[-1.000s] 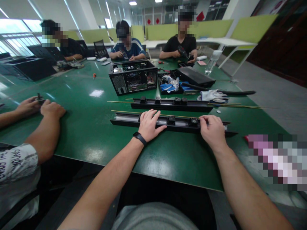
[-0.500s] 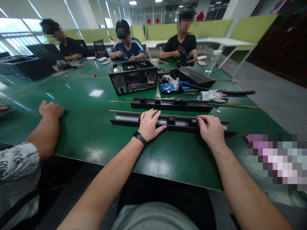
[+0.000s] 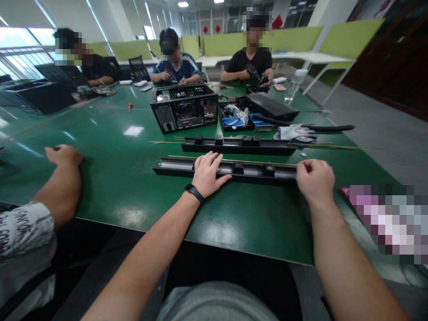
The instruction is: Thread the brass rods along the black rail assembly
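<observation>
A long black channel-shaped rail (image 3: 172, 170) with black blocks (image 3: 268, 169) lies across the table in front of me. My left hand (image 3: 207, 174) rests on its left half, fingers spread, covering part of it. A thin brass-coloured rod (image 3: 257, 162) runs along the rail's far edge, passing by my left fingertips. At the rail's right end, my right hand (image 3: 316, 180) has its fingers closed in a pinch at the rod's right end and hides that end of the rail. Beyond lies a second, similar rail (image 3: 230, 148), with more thin rods (image 3: 347, 147) beside it.
Behind the rails stand an opened computer case (image 3: 183, 111), a tray with gloves (image 3: 236, 117), another glove (image 3: 296, 133) and a black tube (image 3: 334, 128). A co-worker's arm (image 3: 65, 178) rests at my left. Several people sit across the table, one holding a power drill (image 3: 254, 72).
My right hand has moved right along the rail, and the brass rod has slid right with it. My left hand stays in place. The co-worker's hand at left has shifted slightly left.
</observation>
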The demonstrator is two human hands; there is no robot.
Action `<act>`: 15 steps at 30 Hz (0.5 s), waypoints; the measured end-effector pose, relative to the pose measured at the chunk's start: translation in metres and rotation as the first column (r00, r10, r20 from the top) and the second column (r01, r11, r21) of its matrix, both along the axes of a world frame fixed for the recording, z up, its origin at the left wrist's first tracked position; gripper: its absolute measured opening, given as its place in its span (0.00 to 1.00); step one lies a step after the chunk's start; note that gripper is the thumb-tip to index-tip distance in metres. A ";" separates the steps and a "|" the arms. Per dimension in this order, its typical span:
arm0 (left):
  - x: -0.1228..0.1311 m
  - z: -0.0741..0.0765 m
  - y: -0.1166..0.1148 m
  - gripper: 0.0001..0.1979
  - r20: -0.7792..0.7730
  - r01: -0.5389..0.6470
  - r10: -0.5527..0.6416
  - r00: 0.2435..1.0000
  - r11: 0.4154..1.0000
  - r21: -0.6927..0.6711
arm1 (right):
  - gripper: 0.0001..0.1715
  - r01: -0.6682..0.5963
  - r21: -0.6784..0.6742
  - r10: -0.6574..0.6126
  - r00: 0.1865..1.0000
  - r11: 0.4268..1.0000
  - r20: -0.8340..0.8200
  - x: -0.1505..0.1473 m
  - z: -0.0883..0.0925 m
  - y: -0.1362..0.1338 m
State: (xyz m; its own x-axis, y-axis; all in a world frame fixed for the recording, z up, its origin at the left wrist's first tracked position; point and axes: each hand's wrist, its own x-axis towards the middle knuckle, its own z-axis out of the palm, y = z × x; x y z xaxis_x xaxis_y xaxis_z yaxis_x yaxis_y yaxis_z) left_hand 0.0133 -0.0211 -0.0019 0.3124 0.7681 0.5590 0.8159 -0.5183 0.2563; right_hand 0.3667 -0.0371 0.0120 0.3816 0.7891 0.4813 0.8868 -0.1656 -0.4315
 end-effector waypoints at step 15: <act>-0.001 -0.003 0.001 0.36 -0.009 0.006 -0.006 1.000 1.000 0.002 | 0.25 0.275 -0.211 -0.289 0.957 0.938 -0.039 0.003 0.006 -0.001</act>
